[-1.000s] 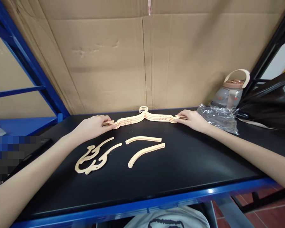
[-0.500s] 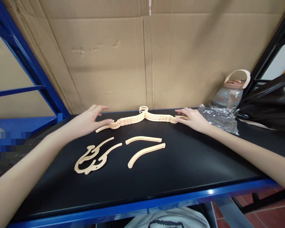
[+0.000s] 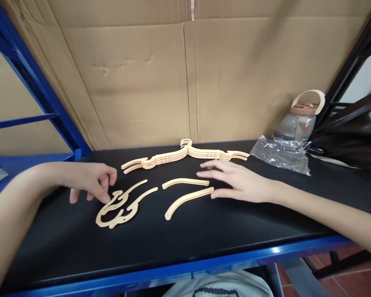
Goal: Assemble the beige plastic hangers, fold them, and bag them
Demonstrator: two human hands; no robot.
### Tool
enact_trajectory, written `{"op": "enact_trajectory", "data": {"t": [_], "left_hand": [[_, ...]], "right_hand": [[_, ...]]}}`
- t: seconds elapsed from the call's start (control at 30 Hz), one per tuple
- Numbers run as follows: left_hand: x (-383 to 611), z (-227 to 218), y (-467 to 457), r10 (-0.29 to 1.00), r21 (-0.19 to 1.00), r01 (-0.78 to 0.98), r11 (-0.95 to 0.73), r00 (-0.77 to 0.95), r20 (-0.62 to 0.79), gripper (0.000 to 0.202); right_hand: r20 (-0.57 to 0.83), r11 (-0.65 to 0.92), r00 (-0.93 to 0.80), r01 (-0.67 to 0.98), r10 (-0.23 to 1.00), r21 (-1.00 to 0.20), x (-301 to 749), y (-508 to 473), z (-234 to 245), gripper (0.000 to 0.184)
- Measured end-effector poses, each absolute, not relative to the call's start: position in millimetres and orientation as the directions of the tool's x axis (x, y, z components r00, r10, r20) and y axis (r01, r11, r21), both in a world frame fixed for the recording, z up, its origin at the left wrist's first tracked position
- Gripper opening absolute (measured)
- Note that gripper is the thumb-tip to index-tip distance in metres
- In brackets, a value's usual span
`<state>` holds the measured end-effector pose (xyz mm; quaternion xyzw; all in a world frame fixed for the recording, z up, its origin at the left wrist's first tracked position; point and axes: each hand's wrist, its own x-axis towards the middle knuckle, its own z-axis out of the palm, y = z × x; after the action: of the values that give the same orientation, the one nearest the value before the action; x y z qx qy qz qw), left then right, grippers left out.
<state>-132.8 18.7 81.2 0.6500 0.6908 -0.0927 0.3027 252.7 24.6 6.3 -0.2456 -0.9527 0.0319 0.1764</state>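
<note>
A stack of cream plastic hangers (image 3: 185, 156) lies assembled at the back of the black shelf top (image 3: 222, 231). In front of it lie loose pieces: two hook halves (image 3: 119, 204) on the left and two curved arm pieces (image 3: 188, 192) in the middle. My left hand (image 3: 91, 179) hovers just left of the hook halves, fingers loosely curled downward and apart, holding nothing. My right hand (image 3: 238, 183) is spread flat beside the right ends of the arm pieces, its thumb close to the lower one.
A cardboard wall (image 3: 185, 74) closes the back. At the right stand a clear water jug (image 3: 297, 121) with a strap, a crumpled clear plastic bag (image 3: 280, 154) and a black bag (image 3: 352, 136). Blue shelf uprights (image 3: 34, 78) rise at the left; a blue rim (image 3: 204, 266) edges the front.
Both hands have let go of the ends of the hanger stack and drawn back toward me, the left to the hook halves, the right to the arm pieces. The stack stays put.
</note>
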Motion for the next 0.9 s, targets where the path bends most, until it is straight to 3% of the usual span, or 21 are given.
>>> {"op": "enact_trajectory", "data": {"t": [0.1,0.23,0.37,0.6,0.77,0.9], "left_hand": [[-125.7,76.1,22.1,0.813,0.280,0.953,0.115,0.071,-0.578,0.030],[-121.2,67.7,29.4,0.835,0.288,0.957,0.034,0.131,-0.534,0.035],[-115.2,59.0,32.5,0.867,0.305,0.950,-0.065,0.205,-0.454,0.040],[-81.7,36.8,38.8,0.882,0.323,0.859,-0.398,0.455,-0.122,0.040],[-62.0,25.1,37.2,0.851,0.326,0.811,-0.486,0.524,-0.035,0.038],[-59.0,22.7,33.3,0.835,0.261,0.802,-0.538,0.548,0.038,0.034]], "right_hand": [[0.216,0.897,-0.872,0.411,0.439,-0.162,247.7,20.1,3.1,0.044],[0.209,0.901,-0.879,0.397,0.428,-0.175,247.3,26.3,-1.6,0.036],[0.273,0.888,-0.845,0.439,0.460,-0.139,250.2,34.7,-5.8,0.034],[0.421,0.869,-0.781,0.493,0.461,-0.038,259.6,39.2,-0.7,0.031],[0.584,0.830,-0.715,0.544,0.386,0.118,264.7,38.6,7.5,0.027],[0.660,0.805,-0.662,0.576,0.355,0.145,268.5,38.5,13.0,0.024]]}}
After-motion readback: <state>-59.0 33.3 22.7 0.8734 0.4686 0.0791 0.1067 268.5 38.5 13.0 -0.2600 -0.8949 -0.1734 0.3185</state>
